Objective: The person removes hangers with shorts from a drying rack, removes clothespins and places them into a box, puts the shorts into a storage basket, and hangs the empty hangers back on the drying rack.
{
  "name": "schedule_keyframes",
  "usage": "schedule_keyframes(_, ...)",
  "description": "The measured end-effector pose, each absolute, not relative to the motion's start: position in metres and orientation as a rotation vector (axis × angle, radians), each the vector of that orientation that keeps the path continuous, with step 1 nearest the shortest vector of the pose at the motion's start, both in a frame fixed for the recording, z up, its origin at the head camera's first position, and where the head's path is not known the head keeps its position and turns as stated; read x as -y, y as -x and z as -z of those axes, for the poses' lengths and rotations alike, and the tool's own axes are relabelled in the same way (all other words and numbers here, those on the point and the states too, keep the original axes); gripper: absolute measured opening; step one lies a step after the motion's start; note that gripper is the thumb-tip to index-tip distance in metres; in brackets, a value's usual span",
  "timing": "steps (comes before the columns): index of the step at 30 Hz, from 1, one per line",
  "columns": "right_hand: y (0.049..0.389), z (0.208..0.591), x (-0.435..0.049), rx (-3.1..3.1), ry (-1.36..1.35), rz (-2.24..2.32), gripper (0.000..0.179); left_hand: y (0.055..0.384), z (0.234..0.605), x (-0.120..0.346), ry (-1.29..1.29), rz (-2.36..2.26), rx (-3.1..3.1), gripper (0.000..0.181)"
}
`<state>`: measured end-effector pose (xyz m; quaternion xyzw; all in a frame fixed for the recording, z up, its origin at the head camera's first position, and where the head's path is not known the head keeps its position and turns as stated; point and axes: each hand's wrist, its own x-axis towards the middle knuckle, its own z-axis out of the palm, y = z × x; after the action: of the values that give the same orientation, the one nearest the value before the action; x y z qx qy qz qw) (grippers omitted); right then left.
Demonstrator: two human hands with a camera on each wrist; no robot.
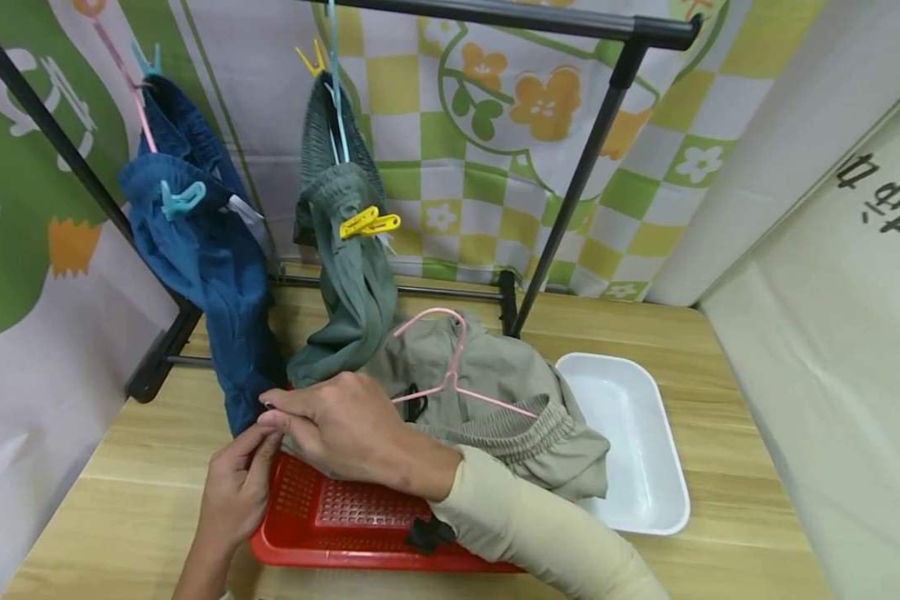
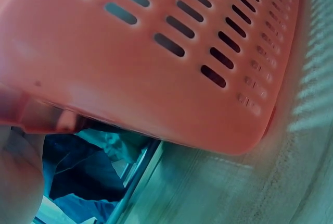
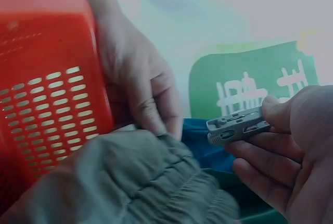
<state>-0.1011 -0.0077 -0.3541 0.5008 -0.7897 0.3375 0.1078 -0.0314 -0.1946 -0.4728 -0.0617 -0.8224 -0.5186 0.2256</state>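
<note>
Khaki trousers point(image 1: 495, 354) with a gathered elastic waistband lie over the red basket point(image 1: 322, 557), a pink hanger point(image 1: 453, 367) set in the waist. At the basket's left end, my left hand point(image 1: 232, 492) pinches the near edge of that waistband, seen close up in the right wrist view as bunched cloth point(image 3: 151, 177). Just beside it, my right hand point(image 1: 356, 425) holds a grey clothespin point(image 3: 239, 125) between thumb and fingers, a short way from the cloth. The left wrist view shows mostly the basket's slotted side point(image 2: 130, 78); the left hand's fingers are hidden there.
Blue trousers point(image 1: 228, 292) and green trousers point(image 1: 352, 283) hang from the black rack point(image 1: 585, 158) behind, clipped with blue and yellow clothespins point(image 1: 371, 223). A white tray point(image 1: 656, 450) stands right of the khaki trousers. Something small and black point(image 1: 427, 533) lies at the basket's front.
</note>
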Motion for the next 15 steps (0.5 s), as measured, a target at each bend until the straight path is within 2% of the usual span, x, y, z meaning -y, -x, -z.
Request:
schedule_keyframes(10, 0.084, 0.321, -0.044, 2.260, -1.503, -1.191, 0.035, 0.038, 0.482, 0.192, 0.309, 1.461, 2.201, 0.034)
schedule_keyframes(15, 0.081, 0.315, -0.076, 2.190, -1.381, -1.374, 0.039, 0.038, 0.483, 0.193, 0.295, 1.420, 2.194, 0.035)
